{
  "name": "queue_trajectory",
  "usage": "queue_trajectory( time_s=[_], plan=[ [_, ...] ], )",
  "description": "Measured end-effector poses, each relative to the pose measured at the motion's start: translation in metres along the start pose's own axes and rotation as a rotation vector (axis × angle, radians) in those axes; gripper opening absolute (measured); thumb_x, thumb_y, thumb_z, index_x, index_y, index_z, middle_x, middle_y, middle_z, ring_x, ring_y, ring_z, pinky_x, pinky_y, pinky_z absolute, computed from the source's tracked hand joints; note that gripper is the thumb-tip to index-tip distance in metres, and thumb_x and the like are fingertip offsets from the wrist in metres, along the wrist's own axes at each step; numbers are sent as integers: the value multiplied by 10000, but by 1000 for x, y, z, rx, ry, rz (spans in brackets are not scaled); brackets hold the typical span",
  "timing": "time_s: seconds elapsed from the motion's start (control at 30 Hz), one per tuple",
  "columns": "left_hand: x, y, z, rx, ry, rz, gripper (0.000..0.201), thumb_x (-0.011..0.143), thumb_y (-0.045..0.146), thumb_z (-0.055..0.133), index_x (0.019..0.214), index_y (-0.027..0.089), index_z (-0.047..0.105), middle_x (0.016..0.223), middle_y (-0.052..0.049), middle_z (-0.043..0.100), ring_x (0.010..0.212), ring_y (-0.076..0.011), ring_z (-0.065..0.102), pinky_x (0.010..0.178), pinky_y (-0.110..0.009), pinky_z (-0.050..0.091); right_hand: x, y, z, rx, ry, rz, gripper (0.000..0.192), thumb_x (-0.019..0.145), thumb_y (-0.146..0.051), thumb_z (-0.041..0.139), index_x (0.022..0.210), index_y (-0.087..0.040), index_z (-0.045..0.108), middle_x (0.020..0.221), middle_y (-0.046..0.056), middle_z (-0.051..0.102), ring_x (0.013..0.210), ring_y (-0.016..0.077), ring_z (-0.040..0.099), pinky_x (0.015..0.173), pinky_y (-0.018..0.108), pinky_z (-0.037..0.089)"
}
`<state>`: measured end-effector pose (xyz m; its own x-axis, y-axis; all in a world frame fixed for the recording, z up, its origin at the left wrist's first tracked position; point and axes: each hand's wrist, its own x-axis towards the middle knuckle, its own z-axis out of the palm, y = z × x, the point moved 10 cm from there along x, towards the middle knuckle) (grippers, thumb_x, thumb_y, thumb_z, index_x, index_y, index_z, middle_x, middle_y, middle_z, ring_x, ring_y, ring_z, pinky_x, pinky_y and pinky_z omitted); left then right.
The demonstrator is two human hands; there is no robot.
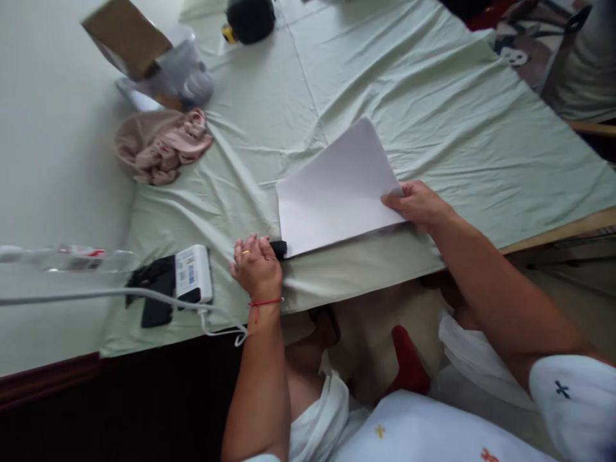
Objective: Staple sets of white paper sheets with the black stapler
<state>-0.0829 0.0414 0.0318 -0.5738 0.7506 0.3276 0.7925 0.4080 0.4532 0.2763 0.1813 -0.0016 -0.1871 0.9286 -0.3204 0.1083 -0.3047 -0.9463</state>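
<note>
Paper (337,192), a white sheet, lies on the pale green cloth (433,102) near the table's front edge. The right hand (418,204) pinches its right corner. The left hand (255,266) is closed around a small black object (278,249) at the sheet's lower left corner. Left of that sit a white power bank (193,274) and a pink garment (161,144).

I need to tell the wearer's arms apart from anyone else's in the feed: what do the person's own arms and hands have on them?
Both forearms are bare. The left hand has a gold-coloured ring on one finger and a thin red string bracelet at the wrist. The right hand shows no ring or band. A short white sleeve with small embroidered motifs covers the right upper arm.
</note>
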Motion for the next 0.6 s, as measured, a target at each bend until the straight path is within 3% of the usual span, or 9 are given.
queue_trajectory(
  time_s=[0.2,0.33,0.47,0.6],
  plan=[
    [10,-12,-25,-17,154,-14,268,1007,311,542,1050,174,769,1487,-235,637,1545,-438,440,1292,-683,275,1,-2,-27,-23,88,-20,251,871,-92,737,649,-205,713,650,-14,669,561,87,529,487,170,401],
    [-7,30,-39,-105,232,160,302,1014,284,548,1214,145,727,1548,-257,546,1593,-410,370,1330,-657,229,-3,-10,-49,89,179,-12,249,888,-40,720,686,-184,722,701,-15,708,618,77,586,569,167,463],
    [-42,83,-24,-245,44,372,317,1036,263,533,1308,194,681,1609,-182,528,1637,-373,326,1338,-660,218,-9,-19,-62,148,252,-2,250,924,17,672,743,-152,711,707,-15,712,655,70,617,677,202,492],
    [-93,105,8,-338,-152,452,355,1064,277,497,1374,187,647,1671,-190,494,1659,-323,301,1339,-615,262,-12,-21,-61,163,241,8,261,928,43,658,748,-139,704,688,-16,703,645,65,611,686,213,486]
  ],
)
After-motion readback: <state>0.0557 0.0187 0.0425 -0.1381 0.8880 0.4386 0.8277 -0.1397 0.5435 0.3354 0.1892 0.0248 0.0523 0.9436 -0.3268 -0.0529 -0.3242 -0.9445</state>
